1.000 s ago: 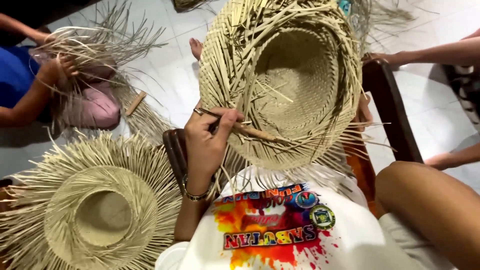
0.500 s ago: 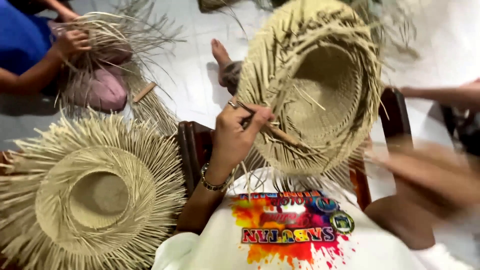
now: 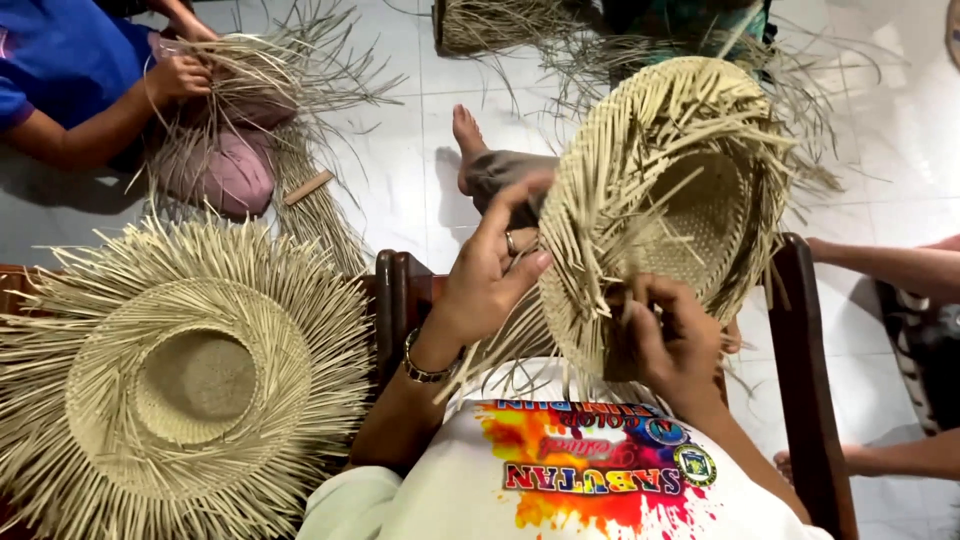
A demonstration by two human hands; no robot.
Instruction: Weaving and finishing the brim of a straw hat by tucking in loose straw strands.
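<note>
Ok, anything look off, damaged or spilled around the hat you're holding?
Nothing stands out. The straw hat between the left hand and right hand bristles with loose strand ends, as does the second hat lying flat on the left. Stray straw lies on the tiled floor near a co-worker's bundle.

The only printed thing is the emblem on the person's white shirt [image 3: 560, 500] at the bottom centre: a bright splash of red, orange and yellow crossed by coloured lettering, with two small round badges [image 3: 693, 465] at its right edge; no packages, signs or screens show.
</note>
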